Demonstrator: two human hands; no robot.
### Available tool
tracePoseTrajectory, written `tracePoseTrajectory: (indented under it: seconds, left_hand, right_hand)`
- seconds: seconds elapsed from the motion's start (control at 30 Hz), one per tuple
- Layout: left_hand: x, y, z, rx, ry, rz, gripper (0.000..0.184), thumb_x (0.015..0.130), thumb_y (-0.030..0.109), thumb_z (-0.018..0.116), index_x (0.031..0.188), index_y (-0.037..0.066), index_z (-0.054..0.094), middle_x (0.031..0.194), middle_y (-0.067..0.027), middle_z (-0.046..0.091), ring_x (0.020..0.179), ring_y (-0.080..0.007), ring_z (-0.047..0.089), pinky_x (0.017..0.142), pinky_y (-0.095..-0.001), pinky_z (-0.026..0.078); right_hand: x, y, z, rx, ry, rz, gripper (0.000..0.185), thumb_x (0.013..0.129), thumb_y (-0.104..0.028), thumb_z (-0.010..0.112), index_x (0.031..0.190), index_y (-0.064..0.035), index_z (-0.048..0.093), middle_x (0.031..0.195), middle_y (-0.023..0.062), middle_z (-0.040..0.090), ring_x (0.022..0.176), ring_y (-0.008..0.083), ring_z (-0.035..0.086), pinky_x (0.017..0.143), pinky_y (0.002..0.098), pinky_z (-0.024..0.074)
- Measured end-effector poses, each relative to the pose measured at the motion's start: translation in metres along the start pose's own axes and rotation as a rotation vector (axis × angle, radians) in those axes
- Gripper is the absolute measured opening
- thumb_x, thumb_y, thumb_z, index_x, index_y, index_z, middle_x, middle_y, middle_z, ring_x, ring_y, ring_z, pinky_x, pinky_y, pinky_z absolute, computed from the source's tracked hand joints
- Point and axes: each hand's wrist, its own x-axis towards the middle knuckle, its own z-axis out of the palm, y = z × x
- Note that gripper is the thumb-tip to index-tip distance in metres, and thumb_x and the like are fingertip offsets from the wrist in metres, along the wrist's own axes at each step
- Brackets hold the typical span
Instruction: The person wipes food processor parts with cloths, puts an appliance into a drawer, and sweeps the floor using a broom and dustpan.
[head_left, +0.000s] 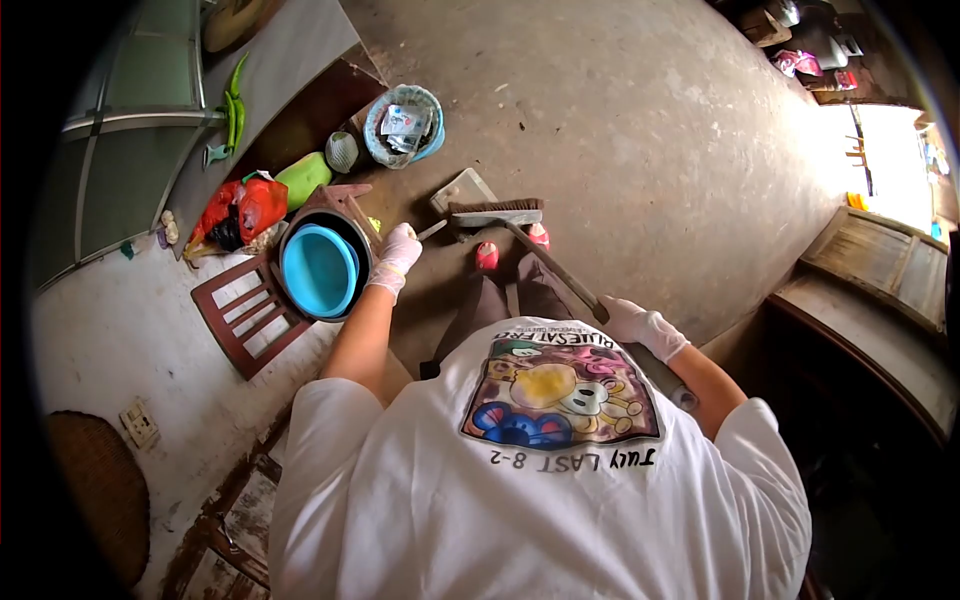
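A white glove covers my left hand [398, 254], whose fingers are closed around the short handle of a pale dustpan [464, 188]. The dustpan sits on the floor, partly hidden behind a broom [498, 216]. My right hand [630, 322], also gloved, is wrapped round the upper end of the broom's long stick, which slants down and forward to the left. The broom head lies across the near side of the dustpan, just ahead of my red shoes [487, 255]. Any sweepings in the pan are too small to make out.
Left of me, a wooden chair [250, 310] bears a dark pot holding a blue basin [318, 270]. Beyond it are a red plastic bag [245, 208], a green gourd [303, 180] and a lined waste bin [428, 145]. A wooden cabinet [880, 262] stands at right.
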Motion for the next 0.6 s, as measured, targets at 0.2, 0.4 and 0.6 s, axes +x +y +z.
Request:
tracePoseTrajectory:
  seconds: [0.2, 0.4, 0.6]
  left_hand:
    - [0.007, -0.022, -0.003, 0.023, 0.011, 0.021, 0.006, 0.072, 0.013, 0.058, 0.074, 0.008, 0.056, 0.073, -0.0151, 0.06, 0.073, -0.0292, 0.058, 0.068, -0.0384, 0.046]
    - [0.019, -0.062, 0.012, -0.034, -0.019, 0.049, 0.008, 0.071, 0.01, 0.055, 0.078, 0.008, 0.058, 0.073, -0.0134, 0.06, 0.071, -0.0241, 0.057, 0.068, -0.035, 0.046]
    - [0.009, -0.05, 0.013, -0.12, -0.081, -0.057, 0.012, 0.069, 0.005, 0.058, 0.081, 0.007, 0.057, 0.073, -0.0088, 0.058, 0.066, -0.0189, 0.054, 0.062, -0.0321, 0.045]
  right_hand:
    - [-0.066, 0.066, -0.003, 0.108, 0.082, 0.039, 0.05, 0.076, -0.022, 0.062, 0.116, 0.001, 0.045, 0.095, 0.0226, 0.059, 0.084, 0.0317, 0.06, 0.071, 0.0379, 0.0473]
    - [-0.123, 0.161, 0.014, 1.022, 0.331, 0.234, 0.044, 0.072, -0.003, 0.059, 0.114, -0.0007, 0.046, 0.066, 0.0081, 0.054, 0.049, 0.0156, 0.054, 0.042, 0.0292, 0.0462]
    - [-0.089, 0.245, 0.019, 1.581, 0.336, 0.301, 0.01, 0.076, -0.01, 0.058, 0.08, -0.0063, 0.05, 0.057, 0.0039, 0.05, 0.044, 0.0138, 0.05, 0.04, 0.0257, 0.0426]
